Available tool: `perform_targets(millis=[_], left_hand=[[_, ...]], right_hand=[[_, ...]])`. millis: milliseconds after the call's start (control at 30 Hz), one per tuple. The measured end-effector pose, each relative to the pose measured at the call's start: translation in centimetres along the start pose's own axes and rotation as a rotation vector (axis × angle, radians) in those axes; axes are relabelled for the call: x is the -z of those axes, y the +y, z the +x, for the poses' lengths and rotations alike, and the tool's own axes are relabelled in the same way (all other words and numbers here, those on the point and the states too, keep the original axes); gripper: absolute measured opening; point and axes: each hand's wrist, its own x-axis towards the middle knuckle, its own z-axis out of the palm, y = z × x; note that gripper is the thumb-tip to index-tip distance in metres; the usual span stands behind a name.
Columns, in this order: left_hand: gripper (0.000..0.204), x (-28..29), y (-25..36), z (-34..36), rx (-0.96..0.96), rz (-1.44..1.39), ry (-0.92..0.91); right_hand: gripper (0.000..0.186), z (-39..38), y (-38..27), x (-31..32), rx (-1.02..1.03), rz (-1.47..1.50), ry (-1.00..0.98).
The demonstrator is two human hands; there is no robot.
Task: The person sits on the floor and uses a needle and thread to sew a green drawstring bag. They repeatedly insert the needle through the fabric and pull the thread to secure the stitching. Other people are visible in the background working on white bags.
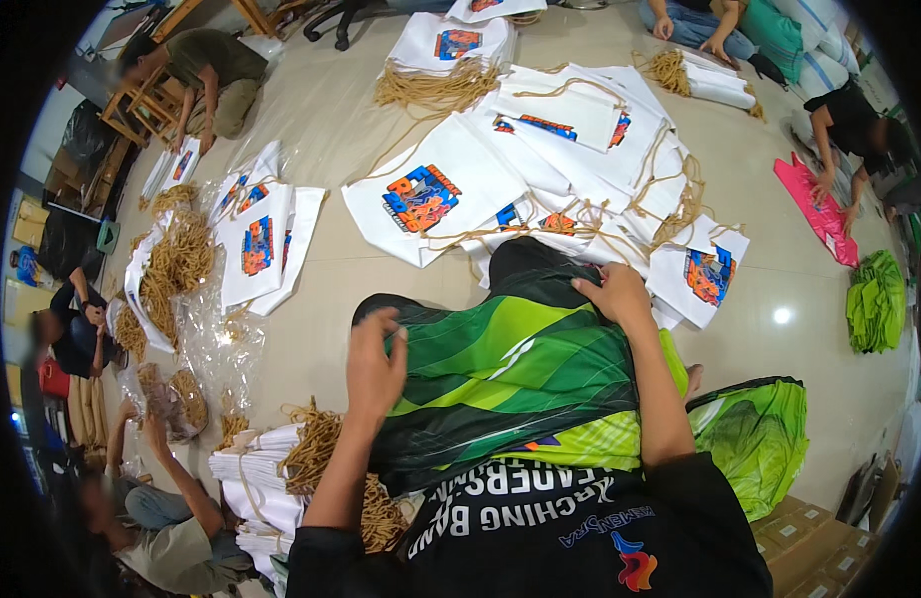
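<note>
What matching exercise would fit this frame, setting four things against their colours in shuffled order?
Things:
1. Cloth across the lap
2. Package at far right
3. Pile of drawstring bags
4. Boxes at lower right

Colours:
a. White with tan cords
b. Cardboard brown
c. Patterned green with black
d. Bright pink

Pairs: 1-c, 2-d, 3-a, 4-b

From the wearer's head, the fisheye view looks down, close over the black shirt (540, 548), across the floor (779, 284).
</note>
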Motion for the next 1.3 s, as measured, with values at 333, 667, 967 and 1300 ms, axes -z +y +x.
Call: perform_targets(millis=[333,667,967,1300], left_hand=[[0.015,-4.2,-11.8,1.1,0.169,-0.075,0.059],[0.021,-2.1,-11.3,0.6,0.33,-0.14,0.162],[0.029,-3.9,14.5,-0.2,-0.374,-0.324,-0.55],[0.019,-9.4,19.3,-0.8,-0.447,-0.348,-0.882]], right_hand=[[0.042,1.4,2.7,-1.7,0.169,0.386,0.074],[0.038,-10.3,5.4,9.0,0.236,0.526,-0.227],[0.032,-17.3,10.7,8.0,0.134,0.614,-0.281],[0.02,-17.5,10.5,4.7,0.001,0.932,-0.021]])
